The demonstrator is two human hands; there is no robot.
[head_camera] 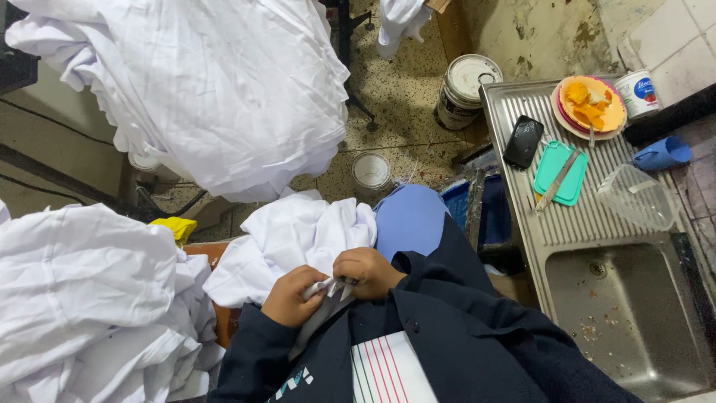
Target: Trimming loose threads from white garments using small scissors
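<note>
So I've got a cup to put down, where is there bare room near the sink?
The sink basin is bare but for crumbs. The drainboard is crowded: phone, green board, plate, clear container. A ribbed strip lies free between container and basin.

Both hands, left hand (292,297) and right hand (367,272), curled (fingertips pinched) together.

The person wears a dark navy long-sleeved jacket (462,336) with a small button at its front edge and white markings low at seven o'clock. Under it shows a white shirt panel with red and green stripes (389,369). Light blue trousers (410,220) cover the knee at twelve o'clock.
</note>
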